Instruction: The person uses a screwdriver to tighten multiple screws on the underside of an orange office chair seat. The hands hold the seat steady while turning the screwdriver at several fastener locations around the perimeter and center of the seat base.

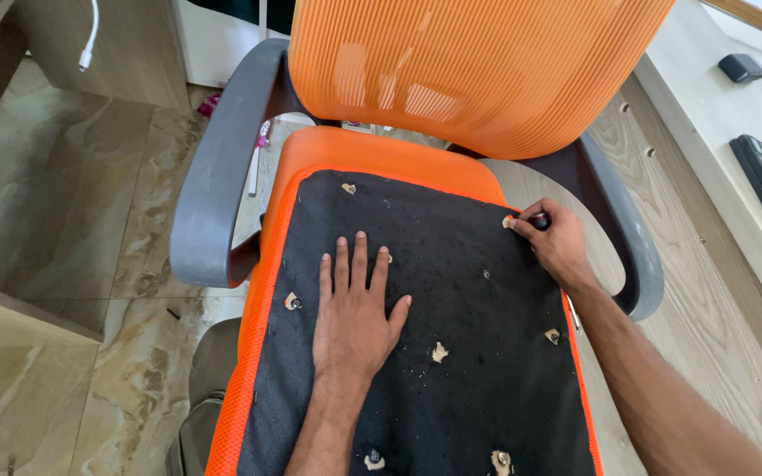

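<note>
A: Position of the seat?

B: Orange seat cushion (372, 154) lies upside down, its black fabric underside (451, 291) facing up, tilted against the orange mesh backrest (451, 62) of an office chair. Grey armrests on both sides, left armrest (213, 167), right armrest (632, 238).

A: Left hand?

B: Left hand (354, 308) lies flat, palm down, on the black underside near its middle. Fingers spread and straight; it grips nothing.

A: Right hand?

B: Right hand (553, 238) sits at the right edge of the underside, fingers pinched together on a small dark object (541, 221) at a torn hole in the fabric. Cannot tell what the object is; too small.

A: Other marks on the fabric?

B: Several ragged holes showing pale material, e.g. one (438, 353) just right of the left wrist and one (292, 301) near the left edge.

A: Surroundings?

B: Marbled tile floor (72, 203) at left; pale wooden panel (707, 291) at right, touching nothing in hand.
</note>
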